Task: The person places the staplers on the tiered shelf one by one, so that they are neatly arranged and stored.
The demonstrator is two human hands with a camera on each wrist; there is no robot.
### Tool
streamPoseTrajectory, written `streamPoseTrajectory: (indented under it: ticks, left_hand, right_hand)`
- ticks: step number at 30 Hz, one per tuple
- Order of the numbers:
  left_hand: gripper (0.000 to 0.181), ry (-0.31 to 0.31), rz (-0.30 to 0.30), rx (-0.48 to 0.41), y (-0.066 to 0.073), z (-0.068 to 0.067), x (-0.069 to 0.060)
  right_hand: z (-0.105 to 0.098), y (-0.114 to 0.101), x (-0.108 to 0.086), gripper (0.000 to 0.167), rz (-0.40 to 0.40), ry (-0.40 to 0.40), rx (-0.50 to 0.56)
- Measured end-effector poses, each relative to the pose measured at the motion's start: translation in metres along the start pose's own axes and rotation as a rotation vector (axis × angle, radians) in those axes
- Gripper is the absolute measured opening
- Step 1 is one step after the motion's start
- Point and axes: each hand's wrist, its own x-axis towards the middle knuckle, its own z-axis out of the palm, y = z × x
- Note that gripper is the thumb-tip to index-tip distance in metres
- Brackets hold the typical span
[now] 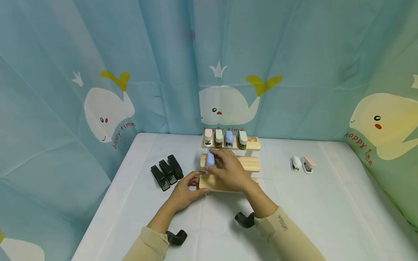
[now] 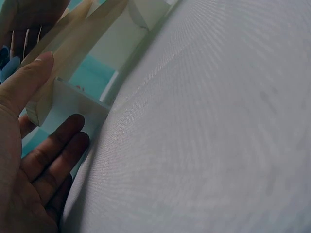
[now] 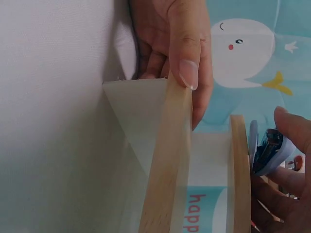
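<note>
A small blue stapler (image 1: 210,159) stands at the left end of the middle step of a wooden tiered display stand (image 1: 249,164). My right hand (image 1: 230,170) pinches it between thumb and fingers; in the right wrist view the stapler (image 3: 269,150) is against the step's edge. At the bottom step's left end, my left hand (image 1: 183,190) grips the wood, thumb on the front and fingers round the end. In the left wrist view its other fingers (image 2: 60,160) lie beside the stand's white side support (image 2: 80,104).
On the top step stand a pink stapler (image 1: 208,137), two pale ones and a blue stapler (image 1: 229,139). Three black staplers (image 1: 167,172) lie left of the stand. A white stapler (image 1: 296,163) and a pink-topped stapler (image 1: 308,164) lie right. A whale-print curtain (image 1: 173,72) hangs behind.
</note>
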Motion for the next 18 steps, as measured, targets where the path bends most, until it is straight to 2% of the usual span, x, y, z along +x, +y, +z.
streamPoseTrajectory:
  ticks: [11, 18]
  left_hand:
    - [0.057, 0.001, 0.014, -0.013, 0.0002, -0.0006, -0.0016]
    - [0.059, -0.001, 0.010, -0.002, 0.0017, -0.0006, -0.0007]
  right_hand:
    - [0.0065, -0.0028, 0.0019, 0.064, 0.020, 0.041, -0.031]
    - [0.0088, -0.0053, 0.0037, 0.062, 0.061, 0.079, -0.040]
